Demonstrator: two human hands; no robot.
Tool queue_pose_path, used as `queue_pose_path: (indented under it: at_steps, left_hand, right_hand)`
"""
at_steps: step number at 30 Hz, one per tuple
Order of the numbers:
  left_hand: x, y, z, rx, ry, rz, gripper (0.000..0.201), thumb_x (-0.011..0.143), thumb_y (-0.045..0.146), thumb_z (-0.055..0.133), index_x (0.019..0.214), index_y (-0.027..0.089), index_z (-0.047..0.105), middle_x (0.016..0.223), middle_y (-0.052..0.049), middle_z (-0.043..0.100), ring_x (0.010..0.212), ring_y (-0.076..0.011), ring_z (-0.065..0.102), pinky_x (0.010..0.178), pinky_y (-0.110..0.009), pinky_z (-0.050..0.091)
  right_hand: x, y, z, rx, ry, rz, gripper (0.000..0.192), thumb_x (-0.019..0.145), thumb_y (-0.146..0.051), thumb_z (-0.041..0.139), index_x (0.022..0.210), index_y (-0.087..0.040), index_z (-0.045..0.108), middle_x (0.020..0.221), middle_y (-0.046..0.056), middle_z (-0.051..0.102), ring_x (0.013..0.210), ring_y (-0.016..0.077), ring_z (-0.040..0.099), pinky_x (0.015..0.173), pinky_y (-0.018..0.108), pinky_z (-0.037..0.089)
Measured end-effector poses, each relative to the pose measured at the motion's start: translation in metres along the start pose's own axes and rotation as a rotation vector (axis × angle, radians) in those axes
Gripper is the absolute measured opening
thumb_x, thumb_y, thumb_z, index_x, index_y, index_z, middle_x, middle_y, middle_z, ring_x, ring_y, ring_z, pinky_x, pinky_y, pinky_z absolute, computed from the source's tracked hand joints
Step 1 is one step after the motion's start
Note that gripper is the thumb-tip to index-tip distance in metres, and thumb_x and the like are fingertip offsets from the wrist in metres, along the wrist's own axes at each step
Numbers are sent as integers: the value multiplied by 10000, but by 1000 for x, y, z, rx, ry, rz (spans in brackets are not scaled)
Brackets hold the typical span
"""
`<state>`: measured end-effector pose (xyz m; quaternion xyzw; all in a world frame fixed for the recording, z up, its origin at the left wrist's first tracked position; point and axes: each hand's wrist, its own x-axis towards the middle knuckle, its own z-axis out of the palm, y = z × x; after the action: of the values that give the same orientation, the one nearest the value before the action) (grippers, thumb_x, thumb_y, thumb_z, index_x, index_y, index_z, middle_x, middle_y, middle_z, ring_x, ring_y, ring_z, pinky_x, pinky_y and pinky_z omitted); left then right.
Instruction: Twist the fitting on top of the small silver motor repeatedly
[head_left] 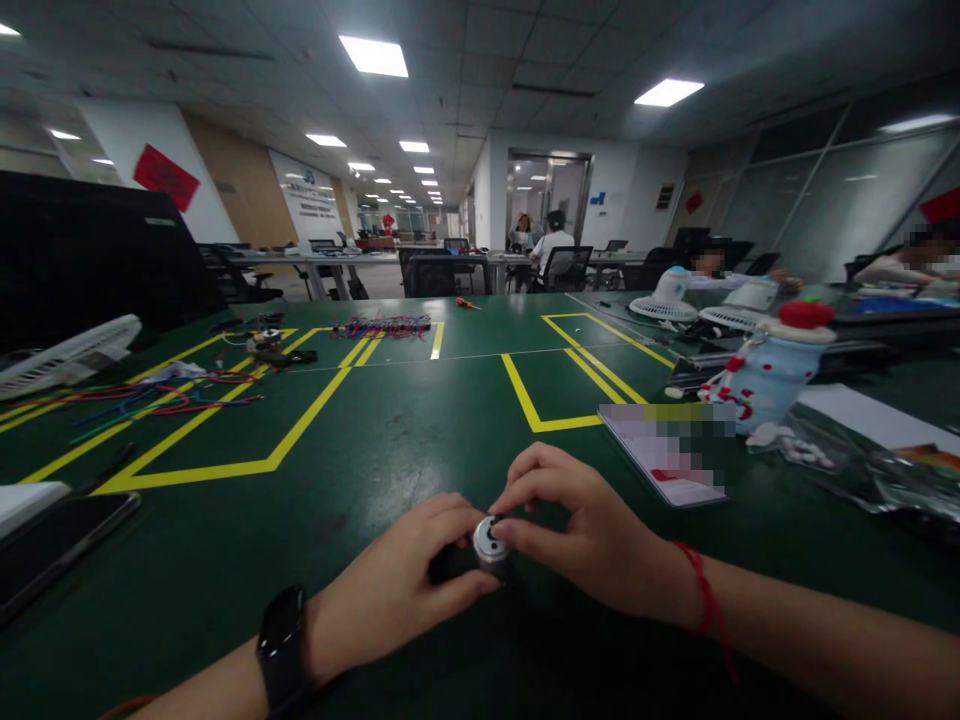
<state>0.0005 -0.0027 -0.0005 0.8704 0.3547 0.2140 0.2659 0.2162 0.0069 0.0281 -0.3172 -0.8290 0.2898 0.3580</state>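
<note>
Just above the green tabletop (405, 430), a small silver motor (490, 545), a short metal cylinder with dark holes in its round face, is held with that face turned up. My left hand (405, 580), a black watch on its wrist, grips it from the left between thumb and fingers. From the right comes my right hand (577, 530), with a red string bracelet. Its thumb and index finger pinch at the motor's upper face, around a small dark bit too tiny to name. The motor's lower side is partly hidden by my left thumb.
To the left lie loose coloured wires (180, 395) and a phone (67, 550). At the right are a tablet-like flat panel (652, 460), a blue bottle (780, 370), white fans (664, 298) and plastic bags (885, 485). Farther back are a screwdriver (469, 304) and people at desks.
</note>
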Motion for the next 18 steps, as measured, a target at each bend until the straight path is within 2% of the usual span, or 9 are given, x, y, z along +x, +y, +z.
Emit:
queue_pose_path:
  at_steps: [5, 10, 15, 18]
  left_hand:
    - [1, 2, 0, 3, -8, 3, 140, 889, 248, 624, 1020, 222, 582, 977, -23, 592, 900, -201, 550, 787, -308, 431]
    - [2, 2, 0, 4, -14, -1, 123, 888, 250, 629, 997, 219, 580, 992, -26, 590, 909, -204, 549, 795, -315, 429]
    - [0, 3, -2, 3, -21, -17, 128, 887, 259, 639, 989, 214, 576, 977, -19, 585, 888, -197, 547, 775, -305, 424]
    - [1, 4, -4, -2, -29, -19, 112, 890, 262, 633, 971, 210, 574, 950, -13, 584, 860, -190, 543, 752, -294, 416]
  right_hand:
    - [2, 1, -1, 0, -83, 37, 109, 814, -230, 687, 917, -205, 711, 934, 21, 588, 825, 135, 571, 733, 262, 471]
    - [3, -2, -2, -31, -130, 54, 128, 834, -230, 651, 930, -223, 736, 953, 32, 584, 850, 147, 566, 789, 294, 463]
    - [-2, 12, -8, 128, -14, 141, 215, 847, -257, 624, 1047, -205, 684, 1057, 53, 592, 848, 149, 562, 729, 280, 464]
    - [-6, 28, -12, 240, 31, 330, 192, 878, -301, 580, 985, -168, 669, 872, 29, 629, 732, 132, 552, 646, 259, 443]
